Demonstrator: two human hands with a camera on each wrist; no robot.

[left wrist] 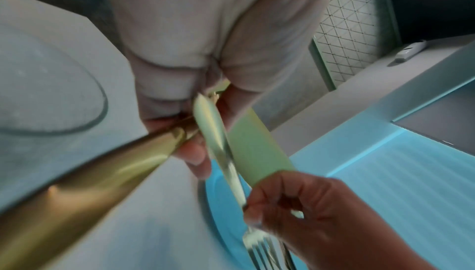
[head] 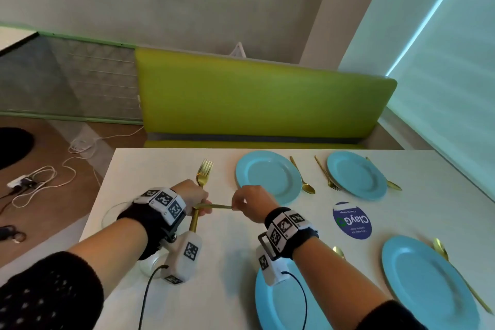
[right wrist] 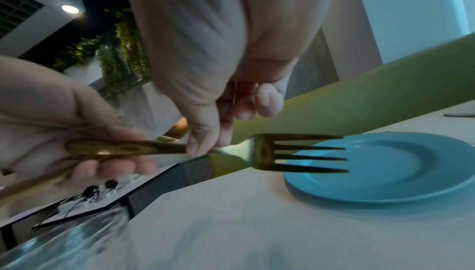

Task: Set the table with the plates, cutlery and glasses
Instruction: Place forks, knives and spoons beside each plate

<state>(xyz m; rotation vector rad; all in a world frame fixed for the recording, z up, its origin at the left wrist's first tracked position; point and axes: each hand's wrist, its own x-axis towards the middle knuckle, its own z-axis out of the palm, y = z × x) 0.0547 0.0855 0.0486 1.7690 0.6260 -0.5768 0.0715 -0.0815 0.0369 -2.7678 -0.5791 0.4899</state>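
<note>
Hands (head: 222,202), gold fork (head: 205,169), "ClayGo" sticker (head: 352,220).

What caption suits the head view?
Both hands share gold forks: left hand grips one upright, right hand pinches another beside blue plates.

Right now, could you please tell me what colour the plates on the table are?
Light blue plates, clearest in the head view.

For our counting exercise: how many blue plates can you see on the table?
4: far plate beyond the right hand, far right plate, near right plate, and one partly hidden under the right wrist. Others may lie out of view.
</note>
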